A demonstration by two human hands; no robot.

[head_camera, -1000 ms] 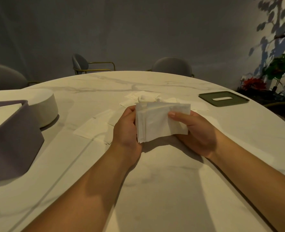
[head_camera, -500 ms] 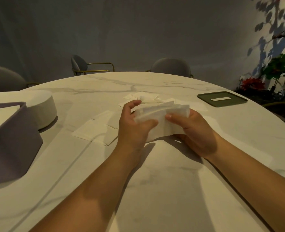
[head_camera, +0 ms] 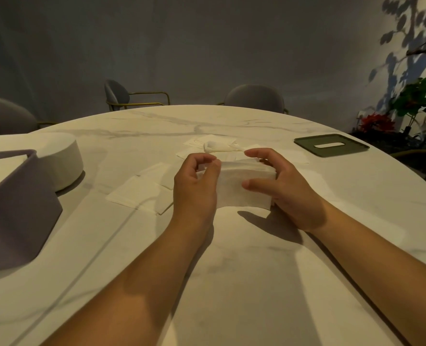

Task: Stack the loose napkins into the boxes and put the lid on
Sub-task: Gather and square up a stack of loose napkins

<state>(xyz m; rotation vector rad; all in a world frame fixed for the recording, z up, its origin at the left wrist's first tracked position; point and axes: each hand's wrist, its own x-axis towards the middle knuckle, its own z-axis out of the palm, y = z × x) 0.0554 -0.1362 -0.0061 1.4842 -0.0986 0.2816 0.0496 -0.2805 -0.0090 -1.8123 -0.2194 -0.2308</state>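
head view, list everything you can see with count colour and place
stack of white paper napkins: one, white, table centre, between both hands
loose white paper napkins: several, white, left of and behind the stack
open grey-purple box: one, grey-purple, left edge of table
round cream container: one, cream, behind that box
dark green slotted lid: one, dark green, far right
round white marble table: one, white, under everything
grey chairs: three, grey, beyond the table
leafy green plants: some, green with red flowers, right edge
left hand: one, grips the stack's left end
right hand: one, grips its right end

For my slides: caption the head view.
Left hand and right hand grip a napkin stack; grey box left, green lid right.
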